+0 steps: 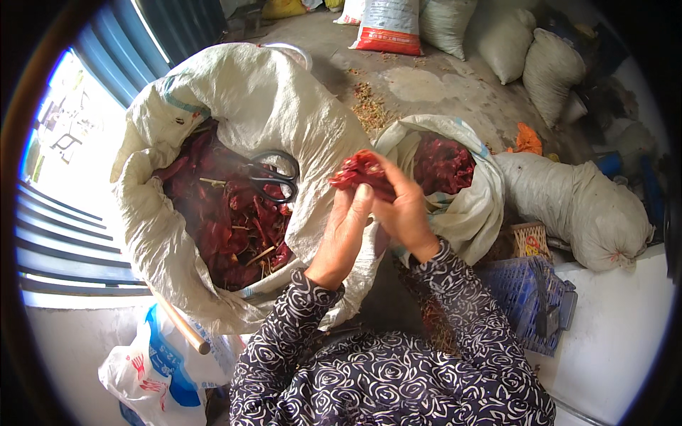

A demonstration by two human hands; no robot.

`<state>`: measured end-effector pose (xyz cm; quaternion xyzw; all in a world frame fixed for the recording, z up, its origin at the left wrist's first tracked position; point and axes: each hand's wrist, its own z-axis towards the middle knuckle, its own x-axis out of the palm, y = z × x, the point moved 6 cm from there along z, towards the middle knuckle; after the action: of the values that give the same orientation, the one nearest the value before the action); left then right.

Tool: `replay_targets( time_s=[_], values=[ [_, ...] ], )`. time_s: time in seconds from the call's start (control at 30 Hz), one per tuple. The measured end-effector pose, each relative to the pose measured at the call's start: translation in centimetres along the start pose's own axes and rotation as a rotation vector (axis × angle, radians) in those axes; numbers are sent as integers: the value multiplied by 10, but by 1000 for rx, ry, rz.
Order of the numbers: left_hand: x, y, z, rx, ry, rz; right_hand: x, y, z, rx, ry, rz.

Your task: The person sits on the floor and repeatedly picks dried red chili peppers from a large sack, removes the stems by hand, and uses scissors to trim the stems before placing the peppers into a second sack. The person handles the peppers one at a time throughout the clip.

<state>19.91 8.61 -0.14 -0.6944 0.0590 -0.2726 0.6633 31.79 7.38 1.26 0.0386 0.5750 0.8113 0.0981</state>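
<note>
A bunch of dried red chili peppers (365, 169) is held between my two hands, over the gap between two woven sacks. My left hand (343, 226) grips it from below with the thumb up. My right hand (399, 207) is curled around its right side, slightly blurred. On the left stands a large white woven sack (261, 101), rim rolled down, filled with dried red chilies (224, 229) with stems. Black-handled scissors (277, 178) lie on them against the sack's inner edge, blades hidden. A smaller woven sack (487, 197) at right holds more dark red chilies (445, 164).
Several filled sacks (498, 42) stand at the back; another sack (581, 205) lies at right. Below it is a blue plastic crate (522, 298). A wooden pole (181, 325) and a plastic bag (154, 378) are at lower left. Chili scraps (370, 106) litter the floor.
</note>
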Motion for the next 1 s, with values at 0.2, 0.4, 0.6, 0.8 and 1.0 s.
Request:
replay_targets(
  time_s=[0.2, 0.4, 0.6, 0.8, 1.0],
  values=[
    [-57, -23, -40, 19, -86, 110, -153, -78, 29, 65, -337, -272],
    [-125, -33, -113, 230, -255, 985, -213, -81, 59, -24, -247, -1149],
    [-115, -3, -138, 209, -136, 1296, -18, 0, 29, -229, 75, -549],
    [-106, 5, -156, 238, -103, 1273, 162, 2, -41, -644, 666, -805],
    [-114, 4, -167, 238, -128, 1132, 157, -14, 5, -289, 469, -417]
  ],
)
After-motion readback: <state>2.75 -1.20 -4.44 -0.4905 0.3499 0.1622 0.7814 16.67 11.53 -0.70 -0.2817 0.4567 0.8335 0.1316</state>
